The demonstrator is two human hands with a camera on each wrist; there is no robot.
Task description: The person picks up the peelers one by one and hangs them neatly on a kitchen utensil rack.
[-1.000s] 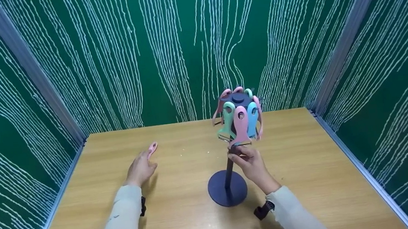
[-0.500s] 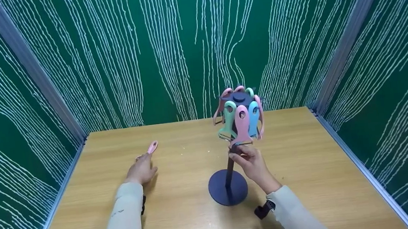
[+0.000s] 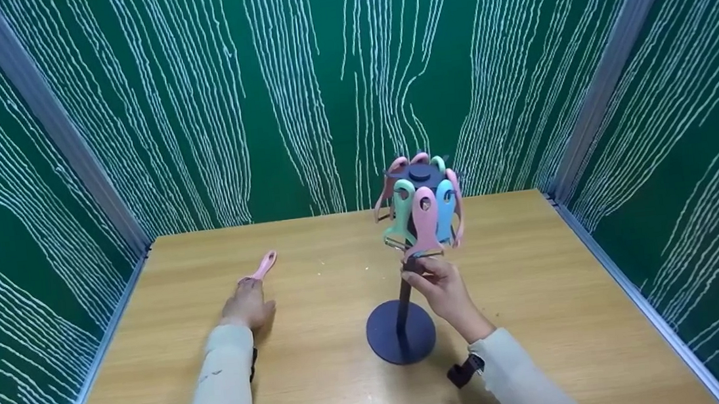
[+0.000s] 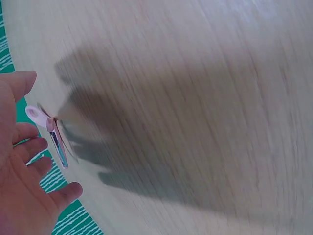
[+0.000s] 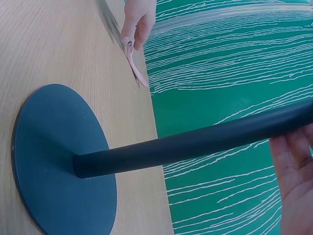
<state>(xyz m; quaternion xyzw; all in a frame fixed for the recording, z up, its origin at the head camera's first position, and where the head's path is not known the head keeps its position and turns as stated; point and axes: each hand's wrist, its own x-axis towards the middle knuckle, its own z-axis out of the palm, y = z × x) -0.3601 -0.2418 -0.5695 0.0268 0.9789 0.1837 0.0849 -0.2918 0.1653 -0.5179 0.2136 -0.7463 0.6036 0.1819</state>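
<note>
A pink peeler lies on the table at left, its handle pointing away from me. My left hand is at its blade end, covering that end in the head view. In the left wrist view the fingers are loosely spread and the peeler shows beyond them, not gripped. My right hand holds the dark pole of a round-based stand just below the hanging peelers. From its top hang several peelers, among them a pink peeler, a green peeler and a blue peeler.
The wooden table is enclosed by green walls with white wavy lines. Metal-coloured posts stand at the back corners. Tiny pale specks lie on the tabletop between the loose peeler and the stand.
My left hand has drawn back slightly toward me, and more of the loose peeler's handle shows. The right hand and the stand have stayed in place.
</note>
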